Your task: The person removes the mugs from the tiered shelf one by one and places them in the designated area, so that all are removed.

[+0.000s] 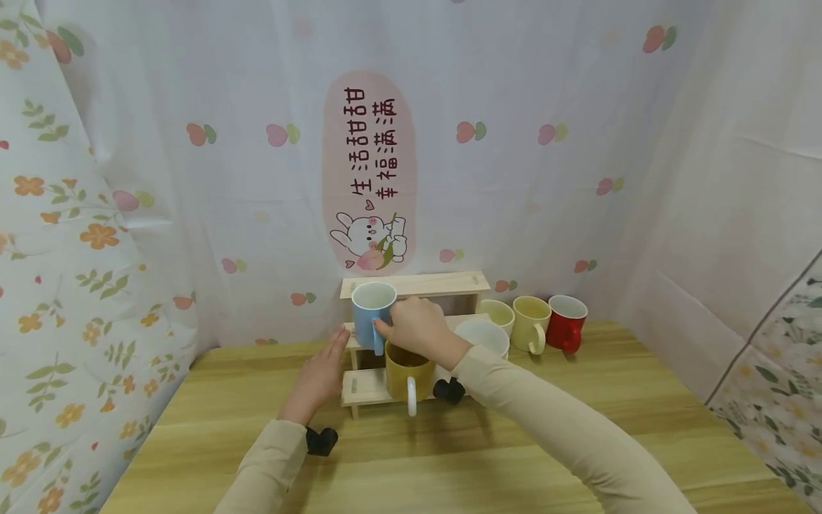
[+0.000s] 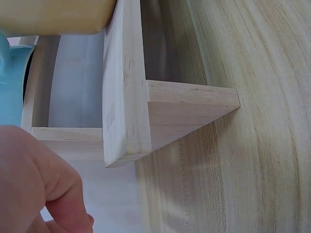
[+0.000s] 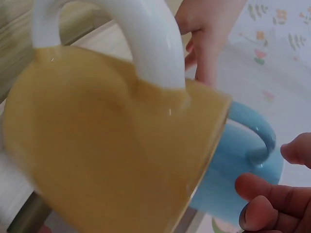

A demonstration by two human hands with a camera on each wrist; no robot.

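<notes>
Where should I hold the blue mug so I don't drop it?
The blue mug is probably best held by its handle. Come from the front right, over the mustard mug: the handle's loop sticks out toward you, leaving a gap for fingers.

A glossy light-blue mug (image 1: 367, 315), white inside, is stood upright at the nine o'clock end of a pale wooden tiered rack (image 1: 437, 284), handle turned toward six.
</notes>
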